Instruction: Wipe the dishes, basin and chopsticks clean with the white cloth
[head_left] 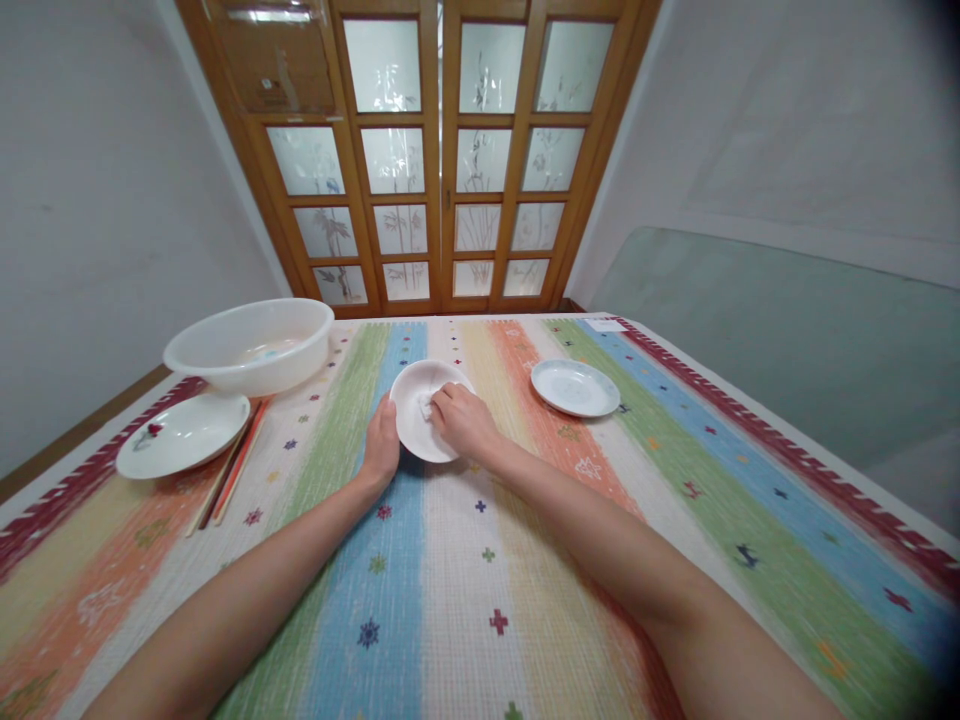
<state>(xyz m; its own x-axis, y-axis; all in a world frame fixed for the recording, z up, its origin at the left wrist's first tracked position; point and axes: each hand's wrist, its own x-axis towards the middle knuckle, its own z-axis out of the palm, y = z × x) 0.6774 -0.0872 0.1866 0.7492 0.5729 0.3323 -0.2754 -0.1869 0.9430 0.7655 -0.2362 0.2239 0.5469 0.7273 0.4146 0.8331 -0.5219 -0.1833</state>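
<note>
The white bowl [411,425] is the landmark: the left hand [382,440] grips its left side, fingers lightly curled; inside, the right hand's [459,418] fingers are bunched closed on a pale wad [424,409], partly hidden. Left of the bowl are a translucent basin [300,372] with a pale bluish patch in its bottom, a flower-decorated plate [187,437] and chopsticks [232,478]. Right of it lies a pale plate [576,388]. Striped tablecloth [450,600] spans between; glazed wooden doors [442,160] stand beyond.
</note>
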